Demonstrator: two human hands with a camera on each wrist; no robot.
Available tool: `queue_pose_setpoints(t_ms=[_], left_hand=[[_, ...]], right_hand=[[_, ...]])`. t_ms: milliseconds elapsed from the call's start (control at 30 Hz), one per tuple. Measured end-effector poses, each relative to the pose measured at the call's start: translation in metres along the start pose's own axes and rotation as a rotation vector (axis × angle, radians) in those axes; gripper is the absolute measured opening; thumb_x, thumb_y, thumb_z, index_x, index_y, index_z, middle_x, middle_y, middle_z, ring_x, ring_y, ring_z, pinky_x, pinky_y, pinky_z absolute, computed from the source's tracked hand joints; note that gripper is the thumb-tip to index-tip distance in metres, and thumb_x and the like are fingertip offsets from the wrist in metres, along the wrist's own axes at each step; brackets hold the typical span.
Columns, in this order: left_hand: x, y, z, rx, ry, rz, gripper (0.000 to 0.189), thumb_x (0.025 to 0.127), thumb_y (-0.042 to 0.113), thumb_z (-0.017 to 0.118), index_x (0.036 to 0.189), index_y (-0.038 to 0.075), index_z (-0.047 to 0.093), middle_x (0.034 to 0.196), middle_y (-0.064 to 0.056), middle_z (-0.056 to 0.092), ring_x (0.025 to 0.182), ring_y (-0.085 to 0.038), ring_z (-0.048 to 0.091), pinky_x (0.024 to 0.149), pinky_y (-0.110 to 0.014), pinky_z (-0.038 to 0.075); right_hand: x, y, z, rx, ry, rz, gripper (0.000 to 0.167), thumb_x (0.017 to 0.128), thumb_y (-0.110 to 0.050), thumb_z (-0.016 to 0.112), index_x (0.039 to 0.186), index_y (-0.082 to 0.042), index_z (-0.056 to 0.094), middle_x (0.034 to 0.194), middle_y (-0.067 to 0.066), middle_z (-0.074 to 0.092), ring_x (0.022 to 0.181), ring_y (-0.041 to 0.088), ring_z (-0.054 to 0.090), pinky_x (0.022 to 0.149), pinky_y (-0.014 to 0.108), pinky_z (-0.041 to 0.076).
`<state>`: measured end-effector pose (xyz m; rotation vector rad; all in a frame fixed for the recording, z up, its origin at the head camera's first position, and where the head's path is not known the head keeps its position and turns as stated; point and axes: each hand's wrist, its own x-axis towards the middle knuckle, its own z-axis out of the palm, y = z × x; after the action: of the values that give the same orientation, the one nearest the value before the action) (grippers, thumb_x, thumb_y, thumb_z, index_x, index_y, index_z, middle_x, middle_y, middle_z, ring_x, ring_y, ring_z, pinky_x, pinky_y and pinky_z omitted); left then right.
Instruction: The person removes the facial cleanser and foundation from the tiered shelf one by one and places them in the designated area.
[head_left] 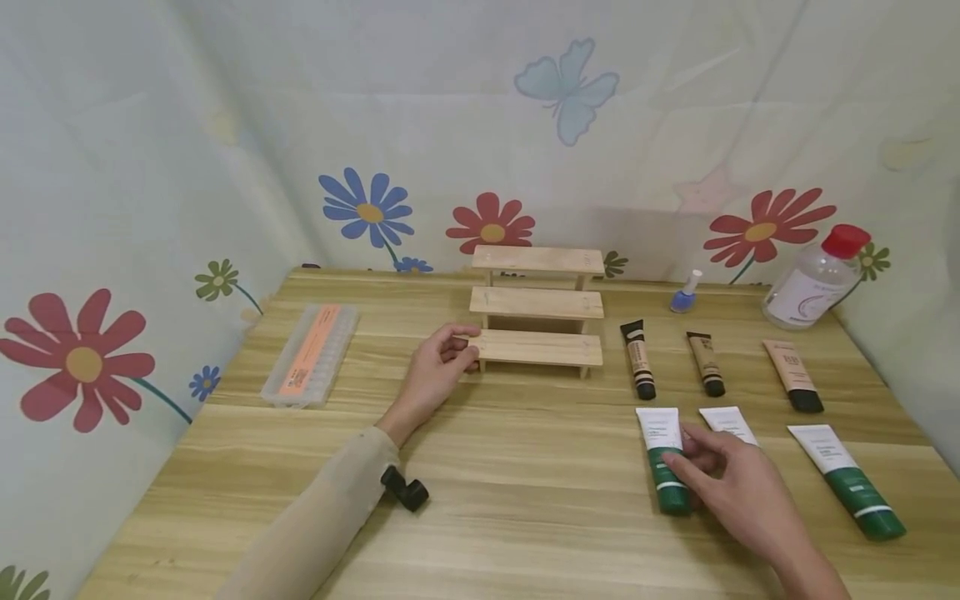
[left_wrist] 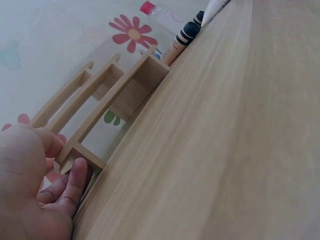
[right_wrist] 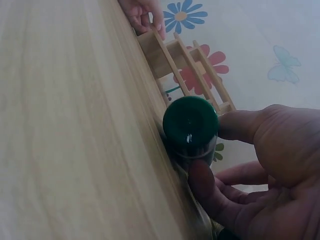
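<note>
A three-step wooden display stand (head_left: 537, 347) stands at the back middle of the table. My left hand (head_left: 433, 372) grips the left end of its lowest step, with thumb and fingers about that end in the left wrist view. My right hand (head_left: 742, 487) pinches a white and green squeeze tube (head_left: 660, 462) between thumb and fingers. In the right wrist view the tube's green cap (right_wrist: 191, 120) faces the camera, close to the tabletop. A second white and green tube (head_left: 729, 423) lies partly hidden behind this hand. To its right lies a third such tube (head_left: 851, 483).
Three smaller cosmetic tubes, one black and beige (head_left: 639, 360), one tan (head_left: 707, 364) and one pink (head_left: 793, 375), lie in a row behind. A blue nail polish bottle (head_left: 684, 297) and a red-capped clear bottle (head_left: 808, 283) stand farther back. A clear plastic case (head_left: 312, 357) lies left.
</note>
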<state>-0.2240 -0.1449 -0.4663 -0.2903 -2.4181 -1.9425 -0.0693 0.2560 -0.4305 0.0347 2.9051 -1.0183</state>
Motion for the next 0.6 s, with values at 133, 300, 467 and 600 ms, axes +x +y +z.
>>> queue_pose_setpoints(t_ms=[133,300,467,600], left_hand=[[-0.0024,-0.0002,-0.0002,-0.007,0.001,0.001,0.028,0.111,0.017,0.071,0.139,0.014,0.073,0.117,-0.015,0.07,0.104,-0.034,0.074,0.094,-0.046,0.068],[-0.0031,0.0002,0.0009,-0.014,0.001,-0.001,0.029,0.111,0.016,0.071,0.14,0.013,0.073,0.118,-0.016,0.071,0.106,-0.036,0.073,0.095,-0.049,0.068],[-0.0017,0.0016,0.0,-0.006,-0.003,0.009,0.026,0.111,0.018,0.072,0.137,0.016,0.074,0.114,-0.014,0.071,0.102,-0.032,0.074,0.092,-0.043,0.068],[-0.0016,0.0016,-0.0006,-0.01,-0.01,0.015,0.024,0.111,0.016,0.072,0.135,0.017,0.075,0.113,-0.014,0.071,0.1,-0.031,0.074,0.089,-0.039,0.069]], right_hand=[[-0.0017,0.0003,-0.0011,-0.04,0.036,-0.009,0.078,0.105,-0.044,0.08,0.157,0.008,0.055,0.126,0.016,0.075,0.098,0.019,0.076,0.076,0.027,0.057],[-0.0023,-0.0005,-0.0036,-0.029,0.059,0.024,0.08,0.107,-0.043,0.077,0.162,0.007,0.049,0.134,0.023,0.07,0.105,0.027,0.077,0.079,0.033,0.06],[-0.0053,-0.0006,-0.0041,0.037,0.164,0.01,0.067,0.107,-0.04,0.078,0.158,-0.002,0.057,0.138,0.022,0.071,0.109,0.025,0.074,0.075,0.021,0.056],[-0.006,-0.0025,-0.0043,0.151,0.268,-0.006,0.054,0.107,-0.034,0.078,0.152,-0.009,0.064,0.138,0.017,0.072,0.103,0.0,0.067,0.068,0.014,0.053]])
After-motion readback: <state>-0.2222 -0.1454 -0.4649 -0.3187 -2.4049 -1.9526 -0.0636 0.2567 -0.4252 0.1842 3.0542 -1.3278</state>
